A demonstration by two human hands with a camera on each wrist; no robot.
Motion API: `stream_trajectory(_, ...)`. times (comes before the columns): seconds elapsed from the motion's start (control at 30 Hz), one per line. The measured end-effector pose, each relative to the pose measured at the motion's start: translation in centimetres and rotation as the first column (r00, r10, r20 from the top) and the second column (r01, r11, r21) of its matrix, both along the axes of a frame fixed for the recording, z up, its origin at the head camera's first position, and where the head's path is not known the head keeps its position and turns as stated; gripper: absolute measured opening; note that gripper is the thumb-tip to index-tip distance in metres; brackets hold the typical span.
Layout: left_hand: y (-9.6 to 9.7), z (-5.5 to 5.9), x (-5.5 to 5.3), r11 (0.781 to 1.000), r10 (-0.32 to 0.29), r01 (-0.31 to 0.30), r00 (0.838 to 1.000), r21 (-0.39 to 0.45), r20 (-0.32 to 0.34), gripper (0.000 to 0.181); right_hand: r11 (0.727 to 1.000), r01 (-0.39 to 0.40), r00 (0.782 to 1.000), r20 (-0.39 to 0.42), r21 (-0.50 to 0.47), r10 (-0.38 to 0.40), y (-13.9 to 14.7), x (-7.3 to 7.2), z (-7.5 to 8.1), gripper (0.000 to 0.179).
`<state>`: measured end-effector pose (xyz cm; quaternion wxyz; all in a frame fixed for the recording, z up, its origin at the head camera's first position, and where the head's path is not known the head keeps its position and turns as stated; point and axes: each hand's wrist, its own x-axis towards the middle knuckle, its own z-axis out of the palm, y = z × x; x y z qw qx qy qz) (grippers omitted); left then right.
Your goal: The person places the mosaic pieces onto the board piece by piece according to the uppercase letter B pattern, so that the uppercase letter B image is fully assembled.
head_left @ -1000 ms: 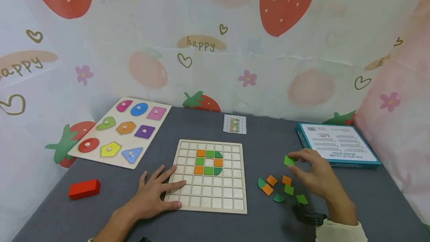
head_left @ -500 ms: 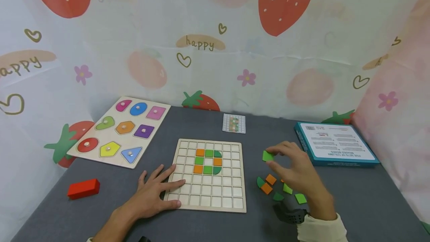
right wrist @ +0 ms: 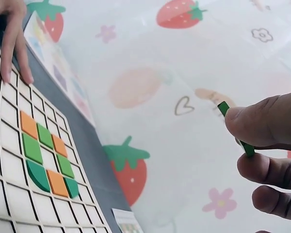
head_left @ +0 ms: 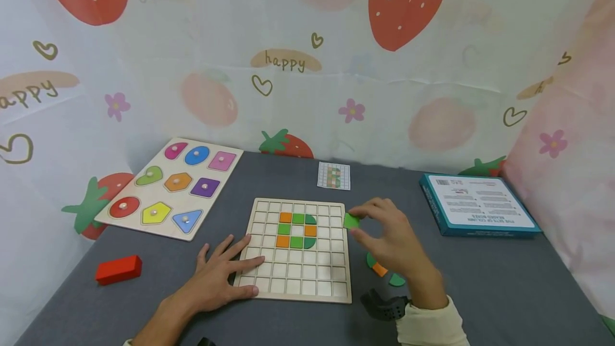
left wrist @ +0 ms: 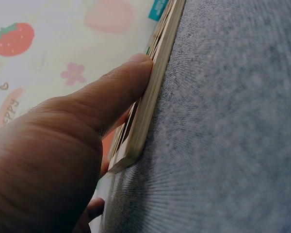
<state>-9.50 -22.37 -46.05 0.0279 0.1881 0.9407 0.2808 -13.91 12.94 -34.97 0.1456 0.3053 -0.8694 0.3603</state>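
My right hand (head_left: 396, 242) pinches a light green square tile (head_left: 351, 221) between thumb and finger, at the right edge of a wooden grid board (head_left: 307, 272). In the right wrist view the held tile (right wrist: 247, 147) is seen edge-on, apart from the board. Orange squares, green squares and two dark green quarter-round tiles (head_left: 310, 242) form a ring around one bare cell. With fingers spread, my left hand (head_left: 211, 281) rests on the board's left edge; its thumb (left wrist: 131, 75) touches the rim in the left wrist view.
Loose tiles, including a dark green one (head_left: 396, 280) and an orange one (head_left: 380, 269), lie right of the board, partly behind my right hand. A pattern card (head_left: 333, 176), knobbed shape puzzle (head_left: 165, 204), red block (head_left: 118, 269) and teal box (head_left: 480, 204) stand around.
My right hand has carried the green square tile leftward, from above the loose tiles to the board's right edge. My left hand keeps its place on the board.
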Motion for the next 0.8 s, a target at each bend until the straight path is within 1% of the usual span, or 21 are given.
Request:
stream_trajectory(0.13, -0.1, 0.0, 0.0, 1.000, -0.004, 0.004, 1.000, 0.005, 0.001, 0.063, 0.999, -0.035, 0.999, -0.013, -0.024, 0.035, -1.1, -0.1, -0.4, 0.031)
stream_trajectory(0.23, -0.1, -0.1, 0.0, 1.000, -0.005, 0.005, 1.000, 0.006, -0.002, 0.063, 0.998, -0.053, 0.999, -0.006, -0.045, 0.053, -1.9, -0.1, -0.6, 0.030)
stream_trajectory(0.37, -0.1, 0.0, 0.0, 1.000, -0.007, 0.008, 1.000, 0.008, -0.006, 0.062, 0.998, -0.041, 0.999, 0.012, -0.041, 0.042, -2.9, 0.1, -0.8, 0.029)
stream_trajectory(0.47, -0.1, 0.0, 0.0, 1.000, -0.008, 0.008, 1.000, 0.008, -0.003, 0.063, 0.998, -0.046, 0.999, 0.016, -0.041, 0.047, -3.4, 0.1, -0.8, 0.029)
stream_trajectory(0.67, -0.1, 0.0, 0.0, 1.000, -0.006, 0.006, 1.000, 0.005, -0.015, 0.062, 0.994, -0.090, 0.996, -0.007, -0.060, 0.090, -4.5, 0.0, -1.3, 0.029)
stream_trajectory(0.8, 0.0, 0.0, 0.1, 1.000, -0.006, 0.006, 1.000, 0.004, -0.016, 0.062, 0.993, -0.104, 0.994, -0.028, -0.058, 0.102, -5.2, -0.1, -1.9, 0.029)
